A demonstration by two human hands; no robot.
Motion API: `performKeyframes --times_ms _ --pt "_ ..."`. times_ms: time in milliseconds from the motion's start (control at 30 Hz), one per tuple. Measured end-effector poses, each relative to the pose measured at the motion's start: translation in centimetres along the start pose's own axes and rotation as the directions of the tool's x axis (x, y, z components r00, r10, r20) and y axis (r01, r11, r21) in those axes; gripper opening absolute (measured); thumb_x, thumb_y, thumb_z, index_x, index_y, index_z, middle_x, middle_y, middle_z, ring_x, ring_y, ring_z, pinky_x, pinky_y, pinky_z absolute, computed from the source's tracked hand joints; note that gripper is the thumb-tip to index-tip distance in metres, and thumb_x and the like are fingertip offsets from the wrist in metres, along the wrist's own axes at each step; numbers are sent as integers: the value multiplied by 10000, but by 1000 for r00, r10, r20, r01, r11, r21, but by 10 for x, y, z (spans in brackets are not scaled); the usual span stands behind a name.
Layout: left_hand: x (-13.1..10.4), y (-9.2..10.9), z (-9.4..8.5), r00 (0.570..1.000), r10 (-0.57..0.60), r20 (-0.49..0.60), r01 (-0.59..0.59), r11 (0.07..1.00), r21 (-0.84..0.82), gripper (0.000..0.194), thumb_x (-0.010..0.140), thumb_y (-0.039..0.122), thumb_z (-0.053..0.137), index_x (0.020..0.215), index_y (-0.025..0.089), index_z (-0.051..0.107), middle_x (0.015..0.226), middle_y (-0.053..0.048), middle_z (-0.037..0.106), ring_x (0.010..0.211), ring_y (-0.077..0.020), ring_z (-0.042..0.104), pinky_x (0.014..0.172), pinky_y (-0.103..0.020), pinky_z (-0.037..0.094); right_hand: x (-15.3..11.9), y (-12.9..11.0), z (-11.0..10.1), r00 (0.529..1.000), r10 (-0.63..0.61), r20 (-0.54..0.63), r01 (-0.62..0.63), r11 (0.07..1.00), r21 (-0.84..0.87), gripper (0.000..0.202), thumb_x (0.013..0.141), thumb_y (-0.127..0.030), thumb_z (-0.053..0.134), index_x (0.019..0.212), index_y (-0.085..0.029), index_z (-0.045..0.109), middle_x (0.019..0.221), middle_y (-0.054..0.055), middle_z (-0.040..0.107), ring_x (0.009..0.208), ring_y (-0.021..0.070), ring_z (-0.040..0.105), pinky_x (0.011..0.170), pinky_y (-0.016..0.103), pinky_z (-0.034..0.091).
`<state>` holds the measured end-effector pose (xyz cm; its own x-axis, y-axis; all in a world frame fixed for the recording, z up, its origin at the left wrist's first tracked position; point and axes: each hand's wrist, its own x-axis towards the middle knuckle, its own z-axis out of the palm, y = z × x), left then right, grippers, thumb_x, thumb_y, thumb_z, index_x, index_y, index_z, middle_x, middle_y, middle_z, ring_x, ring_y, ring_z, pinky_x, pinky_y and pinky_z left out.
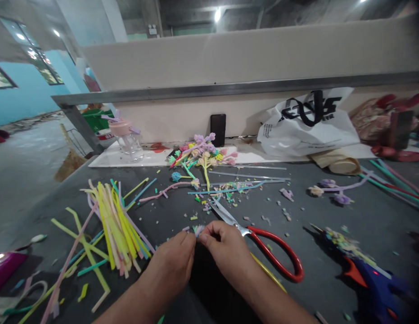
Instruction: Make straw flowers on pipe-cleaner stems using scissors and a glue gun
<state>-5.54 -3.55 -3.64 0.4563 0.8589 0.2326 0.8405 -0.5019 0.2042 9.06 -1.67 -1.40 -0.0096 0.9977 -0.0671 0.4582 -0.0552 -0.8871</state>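
Observation:
My left hand (173,256) and my right hand (223,245) meet at the near middle of the dark table. Between their fingertips is a small pale lilac fuzzy piece (197,231); the fingers of both hands are closed on it. Red-handled scissors (243,230) lie just beyond and beside my right hand, blades apart. Left of my left hand is a bundle of yellow, pink and lilac fuzzy stems (118,229). Beyond the hands lies a pile of small fuzzy flowers (204,153), with cut scraps (229,191) in front.
A blue glue gun (378,283) lies at the right, near flower stems (347,186). Along the back are a clear cup with a pink lid (130,141), a black phone (218,129) and a white bag (307,128). A magenta object (6,270) sits far left.

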Motion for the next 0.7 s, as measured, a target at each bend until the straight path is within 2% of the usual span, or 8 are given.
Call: performKeyframes --times_ms 100,200,267,367,500,600,700 --pt "0 0 0 1000 1 8 0 999 -34 223 849 115 304 761 186 496 682 -28 533 582 -155 527 556 -272 421 4 1 -3 999 36 27 -37 998 60 123 682 -205 544 563 -181 566 562 -19 548 568 135 497 533 241 374" --pt "0 -1 -1 999 -18 28 21 995 -99 226 861 130 292 783 185 497 716 -34 537 624 -160 536 593 -282 428 9 4 -7 1000 -13 -13 14 989 149 92 711 -233 531 697 -180 604 619 -13 558 597 137 506 561 248 400" --pt "0 -2 0 999 -33 23 36 991 -127 232 867 137 282 778 187 490 715 -31 532 623 -161 530 591 -285 423 11 5 -9 999 -41 -22 45 977 207 143 741 -271 518 802 -181 610 672 -6 562 627 137 508 573 247 412" --pt "-1 -3 -1 1000 -25 -6 24 989 -144 247 870 142 270 765 188 489 686 -24 521 597 -159 515 576 -286 412 7 2 -13 995 -10 99 -22 950 310 237 771 -332 516 930 -175 597 738 8 578 631 127 510 562 239 419" --pt "-1 -2 -2 999 -8 -39 0 978 -209 244 870 152 283 815 183 518 722 -36 543 647 -156 525 619 -278 425 2 -2 -14 949 30 315 -184 861 474 266 758 -347 569 962 -177 574 734 -5 571 560 94 493 491 208 399" --pt "1 0 -5 999 -19 -33 8 950 -312 247 882 177 287 856 188 532 769 -37 562 695 -151 524 659 -279 419 3 -2 -13 924 39 380 -239 835 495 223 731 -341 608 872 -168 589 672 -25 544 519 78 482 472 199 394" --pt "6 2 -10 995 -98 19 96 879 -467 246 886 251 326 780 188 539 721 -15 550 686 -138 508 650 -267 403 7 0 -13 919 55 390 -260 829 495 236 702 -347 631 833 -156 589 662 -25 544 507 76 485 473 204 406"
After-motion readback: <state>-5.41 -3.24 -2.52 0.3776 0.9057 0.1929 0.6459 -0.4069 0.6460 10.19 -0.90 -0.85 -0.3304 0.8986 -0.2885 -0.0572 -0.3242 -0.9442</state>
